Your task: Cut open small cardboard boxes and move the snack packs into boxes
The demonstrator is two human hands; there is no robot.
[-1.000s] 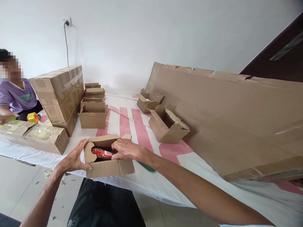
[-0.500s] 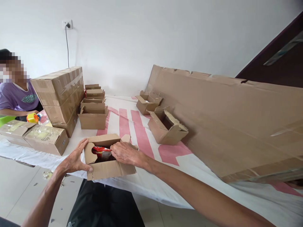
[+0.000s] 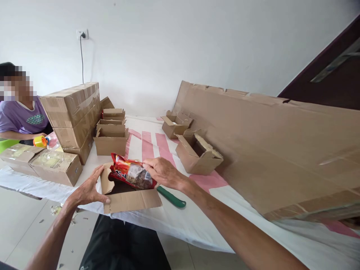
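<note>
Cardboard throughout, noted from largest to smallest. Large flat cardboard sheet (image 3: pixel 270 150) leaning at 3 o'clock, long edge running from 12 toward 4 o'clock. Desk (image 3: pixel 197 221) under white cloth with pink stripes. Stack of sealed cartons (image 3: pixel 71 112) at 10 o'clock; row of open small boxes (image 3: pixel 110 129) just beside it; two more open boxes at 1 o'clock, nearer one (image 3: pixel 198 153) tilted. Taped flat cartons (image 3: pixel 42 163) at 9 o'clock, with a second person's purple sleeve (image 3: pixel 19 116) and a yellow tape roll (image 3: pixel 39 141) behind.

Open carton (image 3: pixel 128 197) at the desk's near edge, flaps spread, near flap folded outward. Left hand (image 3: pixel 88 189) clasped on the carton's 9 o'clock wall, thumb on the front face, fingers over the side flap. Right hand (image 3: pixel 163 173) closed on the 3 o'clock end of the red snack packet (image 3: pixel 132 174). Packet held just above the carton mouth, clear of the interior, long axis lying 9 to 3 o'clock, tilted slightly down toward 3. Packet extending toward 9 o'clock from the right hand, roughly parallel with the carton's long side. Right hand the only one on the packet; left hand close below, apart from it. Green-handled tool (image 3: pixel 171 197) flat on the desk just beside the carton at 4 o'clock.
</note>
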